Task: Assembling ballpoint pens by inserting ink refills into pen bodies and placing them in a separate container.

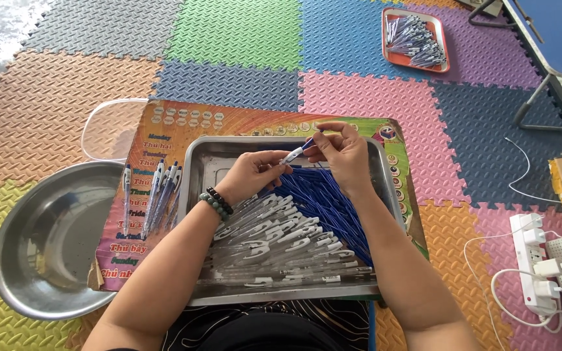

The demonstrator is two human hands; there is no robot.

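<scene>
There, above the twelve o'clock end of the shallow steel tray (198, 162), the left hand (250, 173) pinched a white plastic pen barrel (292, 156) level while the right hand (342, 151) pinched its blue refill (309, 142), apparently aligning them over loose parts.

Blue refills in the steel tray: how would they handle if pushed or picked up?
The blue refills look thin and long, so probably light and bendy. Being round and loosely piled in the tray, they would likely roll or slide when pushed.
</scene>
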